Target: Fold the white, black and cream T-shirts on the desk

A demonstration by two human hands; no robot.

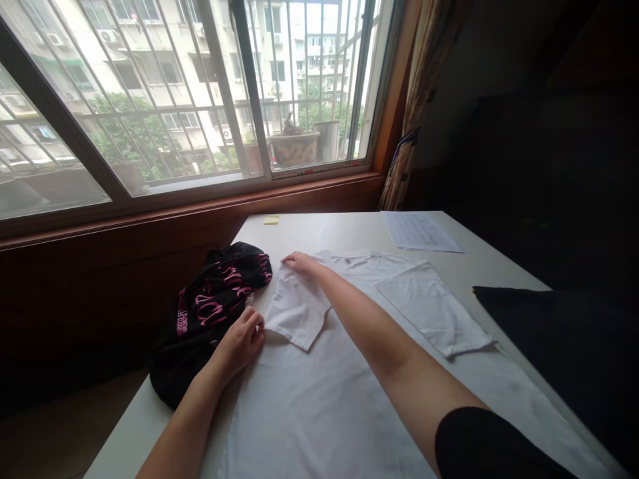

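- T-shirt (304, 399): plain white, sleeves included.
- Bundled garment (219, 299): black, with bright pink lettering.
- Tabletop (324, 229): plain white.
- Paper sheet (419, 229): white, with rows of grey print.
- Small strips (271, 221): yellow.
- Worn sleeve (479, 439): solid black.
- Curtain (420, 80): patterned in tan and brown.
- Windowsill (200, 205): reddish brown.
- Trees outside (134, 140): green.

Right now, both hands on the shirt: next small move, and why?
I'd probably smooth the left-side sleeve flat with the left hand, letting the right hand steady its far end. Both hands are at that sleeve's outer edge, it looks slightly creased, and the opposite sleeve already lies folded over the white shirt.
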